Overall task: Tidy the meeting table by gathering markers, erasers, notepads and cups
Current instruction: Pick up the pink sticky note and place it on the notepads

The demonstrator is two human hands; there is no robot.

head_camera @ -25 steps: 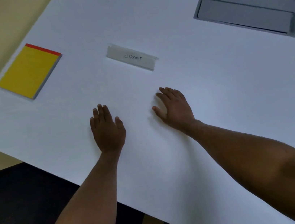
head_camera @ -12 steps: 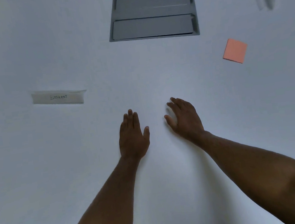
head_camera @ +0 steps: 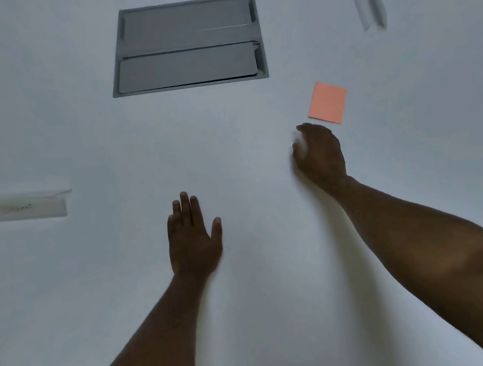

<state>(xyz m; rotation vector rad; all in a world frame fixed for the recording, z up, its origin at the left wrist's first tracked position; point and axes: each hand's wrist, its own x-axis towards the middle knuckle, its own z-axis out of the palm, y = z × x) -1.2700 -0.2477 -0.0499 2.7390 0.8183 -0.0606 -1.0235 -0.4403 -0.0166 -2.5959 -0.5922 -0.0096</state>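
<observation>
We look down on a white table [head_camera: 64,300] with a grey hatch [head_camera: 186,44] set in it and a folded name card [head_camera: 17,208] far left. Our left hand [head_camera: 192,242] lies flat, fingers straight and holding nothing, while our right hand [head_camera: 320,153], its grip loosely spread and empty, hovers just short of the pink notepad [head_camera: 328,102]. We judge gathering is only starting: next, reach on and pinch that pad's near edge.
</observation>
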